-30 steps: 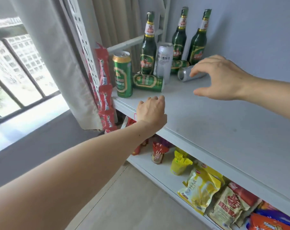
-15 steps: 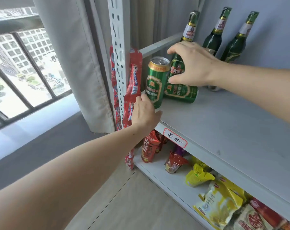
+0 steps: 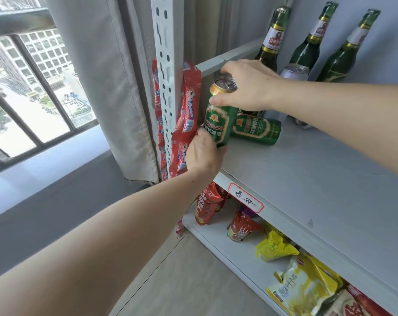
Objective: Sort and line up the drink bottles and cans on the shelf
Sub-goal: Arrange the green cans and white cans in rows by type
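at centre frame the right hand [image 3: 246,87] has come off the bottles and now pinches the rim of the upright green can [image 3: 218,119], while the left hand [image 3: 202,153] has risen from the shelf [image 3: 307,179] lip to cup its base. likely a reposition. a toppled can [image 3: 257,130] touches it; bare board lies lower right.
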{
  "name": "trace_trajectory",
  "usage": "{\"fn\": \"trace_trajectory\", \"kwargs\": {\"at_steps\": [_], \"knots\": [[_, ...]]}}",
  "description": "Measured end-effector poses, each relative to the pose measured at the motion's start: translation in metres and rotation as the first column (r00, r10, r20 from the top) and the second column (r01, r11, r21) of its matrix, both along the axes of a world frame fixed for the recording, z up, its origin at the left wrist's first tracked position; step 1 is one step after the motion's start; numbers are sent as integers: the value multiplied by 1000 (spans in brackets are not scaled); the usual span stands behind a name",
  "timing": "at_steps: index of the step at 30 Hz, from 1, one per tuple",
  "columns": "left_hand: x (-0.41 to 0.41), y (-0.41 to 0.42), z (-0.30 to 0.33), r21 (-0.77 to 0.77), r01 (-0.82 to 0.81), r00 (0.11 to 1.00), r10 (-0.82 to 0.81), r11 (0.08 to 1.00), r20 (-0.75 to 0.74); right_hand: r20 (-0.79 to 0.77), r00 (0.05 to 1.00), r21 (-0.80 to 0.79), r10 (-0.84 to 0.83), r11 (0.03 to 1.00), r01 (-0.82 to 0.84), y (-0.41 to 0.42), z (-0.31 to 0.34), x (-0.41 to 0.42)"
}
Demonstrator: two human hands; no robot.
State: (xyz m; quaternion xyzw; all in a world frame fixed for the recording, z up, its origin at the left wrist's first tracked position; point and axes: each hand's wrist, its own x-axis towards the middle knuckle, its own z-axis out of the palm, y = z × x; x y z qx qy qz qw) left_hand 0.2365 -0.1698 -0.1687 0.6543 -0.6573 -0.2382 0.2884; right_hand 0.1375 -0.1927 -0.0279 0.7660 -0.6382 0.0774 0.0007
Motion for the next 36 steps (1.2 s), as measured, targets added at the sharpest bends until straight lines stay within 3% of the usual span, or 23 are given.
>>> {"fn": "trace_trajectory", "kwargs": {"at_steps": [8, 18, 26, 36], "knots": [[2, 6, 3, -39, 19, 1000, -19, 999, 11, 57, 998, -25, 4, 1000, -3, 15, 6, -6], [-29, 42, 14, -104, 204, 976, -195, 973, 97, 89, 993, -16, -83, 996, 85, 75, 22, -54], [-99, 93, 26, -107, 404, 914, -397, 908, 83, 89, 959, -2, -270, 963, 271, 153, 37, -121], [-231, 197, 42, -117, 605, 796, -600, 788, 74, 21, 849, 41, -528, 849, 527, 284, 58, -244]]}}
